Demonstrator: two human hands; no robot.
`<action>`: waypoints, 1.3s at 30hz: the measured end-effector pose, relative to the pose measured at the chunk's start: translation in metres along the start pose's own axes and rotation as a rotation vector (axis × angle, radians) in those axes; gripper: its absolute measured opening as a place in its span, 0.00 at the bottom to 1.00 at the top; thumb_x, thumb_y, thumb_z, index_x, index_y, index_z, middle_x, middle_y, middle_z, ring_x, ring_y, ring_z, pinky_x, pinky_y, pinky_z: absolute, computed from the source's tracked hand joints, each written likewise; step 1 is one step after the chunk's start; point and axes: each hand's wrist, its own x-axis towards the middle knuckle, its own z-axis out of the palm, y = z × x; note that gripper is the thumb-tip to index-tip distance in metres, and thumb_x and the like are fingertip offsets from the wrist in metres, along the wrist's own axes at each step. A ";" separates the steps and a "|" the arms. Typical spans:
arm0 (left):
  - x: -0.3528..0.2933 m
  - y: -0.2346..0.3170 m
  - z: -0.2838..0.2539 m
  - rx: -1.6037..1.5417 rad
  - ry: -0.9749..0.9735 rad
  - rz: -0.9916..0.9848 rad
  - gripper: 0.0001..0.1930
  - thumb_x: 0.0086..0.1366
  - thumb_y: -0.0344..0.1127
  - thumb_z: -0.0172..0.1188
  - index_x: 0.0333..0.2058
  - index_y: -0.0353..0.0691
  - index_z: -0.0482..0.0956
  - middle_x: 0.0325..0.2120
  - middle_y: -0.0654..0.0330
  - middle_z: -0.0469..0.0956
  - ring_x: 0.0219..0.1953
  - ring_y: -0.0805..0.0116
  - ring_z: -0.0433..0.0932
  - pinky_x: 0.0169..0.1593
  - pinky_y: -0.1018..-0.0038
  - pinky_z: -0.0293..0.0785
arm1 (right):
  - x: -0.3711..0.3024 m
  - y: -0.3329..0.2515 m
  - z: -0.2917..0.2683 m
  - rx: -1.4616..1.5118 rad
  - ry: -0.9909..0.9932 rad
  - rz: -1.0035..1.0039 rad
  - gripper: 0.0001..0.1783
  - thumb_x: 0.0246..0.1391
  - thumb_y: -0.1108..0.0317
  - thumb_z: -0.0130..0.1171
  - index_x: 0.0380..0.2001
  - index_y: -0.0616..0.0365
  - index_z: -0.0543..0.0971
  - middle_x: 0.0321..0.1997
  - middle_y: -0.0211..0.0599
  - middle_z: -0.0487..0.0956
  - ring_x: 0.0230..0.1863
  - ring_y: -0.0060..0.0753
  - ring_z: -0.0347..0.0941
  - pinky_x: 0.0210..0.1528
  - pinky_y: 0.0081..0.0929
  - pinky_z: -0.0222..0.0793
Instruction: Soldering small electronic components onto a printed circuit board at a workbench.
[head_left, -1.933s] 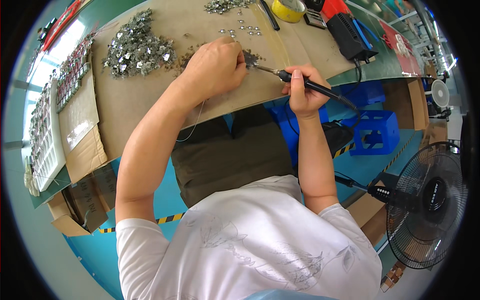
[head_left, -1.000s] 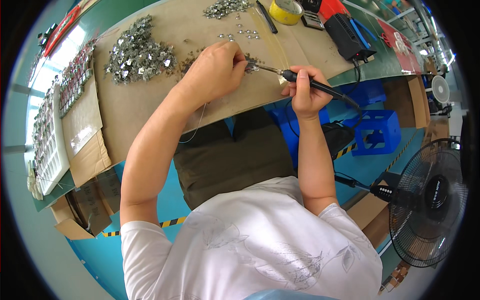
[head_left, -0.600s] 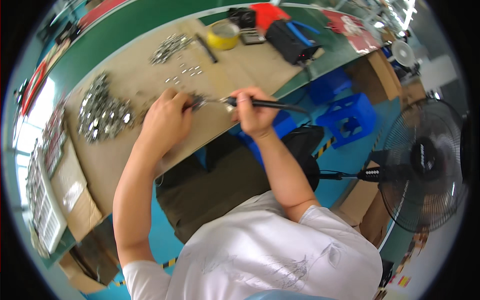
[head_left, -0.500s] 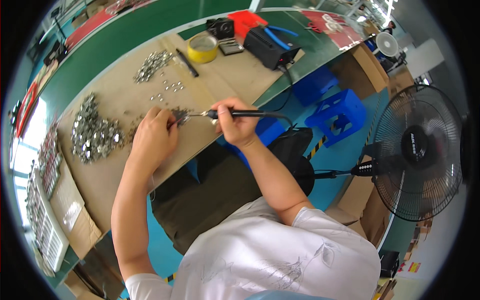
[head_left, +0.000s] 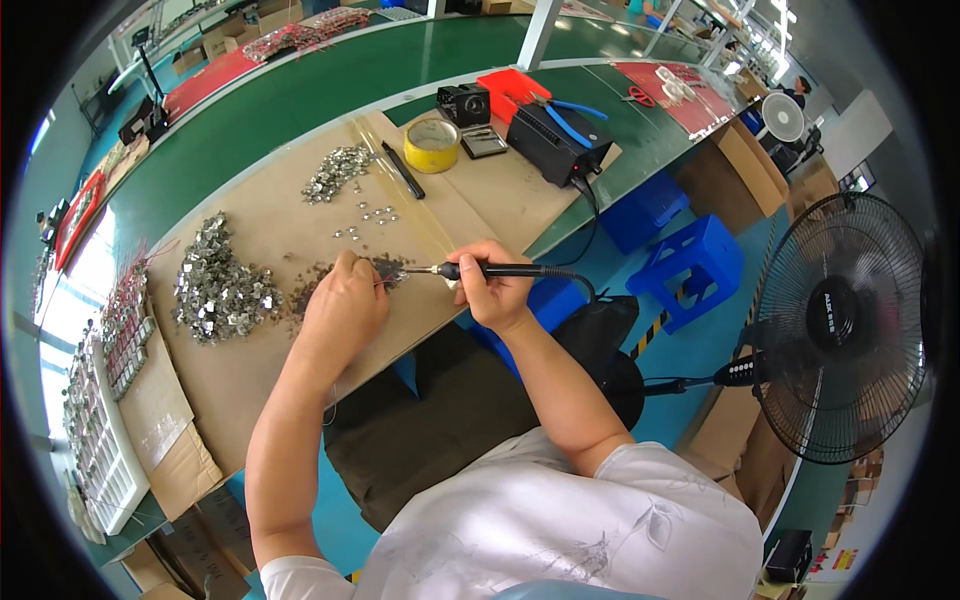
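Observation:
My right hand [head_left: 493, 287] grips the black handle of a soldering iron [head_left: 522, 270], its metal tip reaching left to my left fingertips. My left hand [head_left: 347, 308] is closed in a pinch over the cardboard sheet [head_left: 240, 400]; a bit of thin red wire shows at its fingers, but the piece held is too small and covered to make out. Small dark pieces [head_left: 308, 283] lie around those fingertips. Left of them spreads a large heap of shiny metal parts [head_left: 228, 290]. A smaller heap of metal parts [head_left: 335, 174] sits farther back, with a few loose ones [head_left: 378, 215] nearby.
Behind my hands are a black marker [head_left: 403, 170], a yellow tape roll [head_left: 432, 146] and a black soldering station [head_left: 558, 143] with blue-handled pliers [head_left: 570, 122] on top. A white tray [head_left: 118, 470] stands far left. Right of the bench are a blue stool [head_left: 690, 268] and a fan [head_left: 835, 325].
The whole view has shifted, so the bench sits lower and more to the right in the picture. Both hands keep their grips, with the iron's tip still at my left fingers.

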 end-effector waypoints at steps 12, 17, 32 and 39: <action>-0.001 -0.003 -0.003 -0.177 0.004 -0.038 0.07 0.60 0.31 0.61 0.32 0.33 0.79 0.33 0.44 0.80 0.40 0.44 0.80 0.48 0.57 0.77 | -0.005 0.010 0.001 0.055 0.056 0.062 0.08 0.65 0.73 0.56 0.34 0.64 0.82 0.22 0.31 0.79 0.15 0.17 0.73 0.18 0.17 0.67; 0.001 -0.005 0.002 -0.146 0.000 0.008 0.08 0.61 0.32 0.59 0.33 0.33 0.79 0.35 0.45 0.79 0.42 0.45 0.80 0.50 0.57 0.77 | -0.002 0.010 -0.003 0.054 0.019 0.028 0.10 0.69 0.70 0.52 0.38 0.66 0.79 0.20 0.30 0.73 0.14 0.17 0.66 0.18 0.19 0.68; -0.004 -0.003 -0.005 -0.095 -0.051 0.100 0.09 0.66 0.32 0.57 0.33 0.32 0.81 0.36 0.44 0.80 0.44 0.43 0.80 0.51 0.55 0.76 | -0.006 0.008 -0.001 0.078 0.006 0.021 0.09 0.68 0.71 0.53 0.36 0.67 0.78 0.18 0.30 0.73 0.15 0.17 0.65 0.17 0.20 0.68; -0.002 -0.003 -0.005 -0.165 -0.038 -0.003 0.07 0.64 0.31 0.60 0.35 0.32 0.81 0.38 0.44 0.80 0.44 0.42 0.79 0.51 0.57 0.76 | -0.002 0.011 -0.002 0.064 0.007 0.002 0.07 0.64 0.75 0.57 0.32 0.66 0.80 0.20 0.31 0.79 0.16 0.17 0.74 0.19 0.15 0.67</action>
